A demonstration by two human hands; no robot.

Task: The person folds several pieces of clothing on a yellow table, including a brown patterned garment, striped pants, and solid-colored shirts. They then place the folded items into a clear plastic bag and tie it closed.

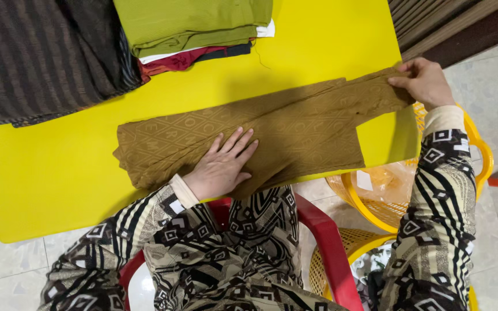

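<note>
Mustard-brown patterned knit garment [272, 135] lies stretched across the bright yellow table [53, 184]. Left hand [223, 164] rests flat on it, fingers spread, gripping nothing. Right hand [425, 80] pinches the garment's far end at the table edge. Folded green cloth stack [194, 26] beyond.

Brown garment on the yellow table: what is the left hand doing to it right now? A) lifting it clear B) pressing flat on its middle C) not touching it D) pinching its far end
B: the left hand lies palm-down, fingers spread, on the brown garment, while the right hand pinches its end.
</note>
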